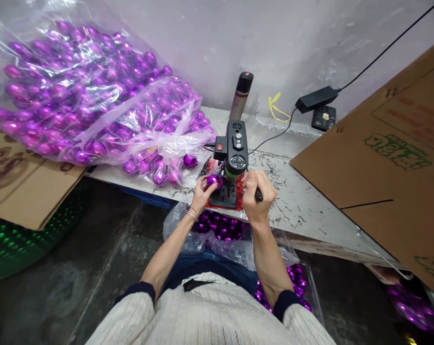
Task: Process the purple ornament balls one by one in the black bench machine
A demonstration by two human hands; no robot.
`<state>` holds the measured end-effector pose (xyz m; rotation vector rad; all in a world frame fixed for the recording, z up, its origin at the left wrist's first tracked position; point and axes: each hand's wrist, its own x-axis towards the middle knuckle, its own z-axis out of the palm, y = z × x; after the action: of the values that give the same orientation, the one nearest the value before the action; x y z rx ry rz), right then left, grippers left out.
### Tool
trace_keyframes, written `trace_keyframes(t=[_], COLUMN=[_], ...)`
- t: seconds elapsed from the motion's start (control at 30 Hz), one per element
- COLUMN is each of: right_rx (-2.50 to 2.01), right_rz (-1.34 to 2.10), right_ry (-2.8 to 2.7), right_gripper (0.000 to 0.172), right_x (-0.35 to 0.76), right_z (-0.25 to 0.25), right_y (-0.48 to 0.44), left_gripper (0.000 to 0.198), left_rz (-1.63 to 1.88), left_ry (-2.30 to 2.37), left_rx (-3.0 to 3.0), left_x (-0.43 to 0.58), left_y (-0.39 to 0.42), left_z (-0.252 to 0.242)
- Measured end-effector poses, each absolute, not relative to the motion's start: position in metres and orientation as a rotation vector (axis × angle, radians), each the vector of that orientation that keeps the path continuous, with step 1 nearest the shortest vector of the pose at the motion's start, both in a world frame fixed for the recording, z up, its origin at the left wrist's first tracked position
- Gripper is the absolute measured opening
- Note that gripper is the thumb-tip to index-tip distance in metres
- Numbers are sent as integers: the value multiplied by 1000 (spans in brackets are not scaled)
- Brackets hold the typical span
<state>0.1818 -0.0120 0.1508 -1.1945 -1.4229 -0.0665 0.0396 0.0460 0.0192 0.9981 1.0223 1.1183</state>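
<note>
My left hand [201, 192] is closed around a shiny purple ball [214, 180], its fingers and thumb on the near side. The ball is beside the head of a small black bench drill press [237, 148], above the press's dark base plate [222, 197]. On the right of the press, my right hand [259, 191] is wrapped round a black lever handle [259, 195], whose end shows below the fist. A red and black mat [239, 191] lies under the press. Whether the ball touches the drill tip is hidden.
A clear bag of purple balls [94, 105] fills the table's left, with a loose purple ball [190, 160] by it. Behind the press stands a spray can [241, 93]. A power adapter [316, 99] and cardboard box [389, 167] are right. Dark shavings litter the white tabletop [303, 201].
</note>
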Motion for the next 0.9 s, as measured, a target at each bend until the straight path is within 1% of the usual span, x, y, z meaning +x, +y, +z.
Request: trace_keyframes(t=[0.13, 0.27, 0.43, 0.67, 0.9], right_rx=[-1161, -1129, -1154, -1135, -1039], right_rz=[-64, -67, -67, -76, -186], right_ry=[-1434, -1433, -1425, -1459, -1481], right_gripper=[29, 28, 28, 25, 22], right_x=[183, 183, 183, 184, 182], right_z=[151, 148, 144, 138, 97], right_y=[-12, -13, -13, -18, -20], left_gripper=[55, 53, 56, 63, 64], left_rz=[1201, 1144, 1074, 1054, 1081], left_ry=[1130, 1310, 1282, 1214, 1231], left_rx=[1302, 1567, 1789, 1927, 1943], left_x=[52, 57, 56, 56, 55], left_y=[41, 36, 33, 35, 36], left_z=[11, 6, 1, -11, -15])
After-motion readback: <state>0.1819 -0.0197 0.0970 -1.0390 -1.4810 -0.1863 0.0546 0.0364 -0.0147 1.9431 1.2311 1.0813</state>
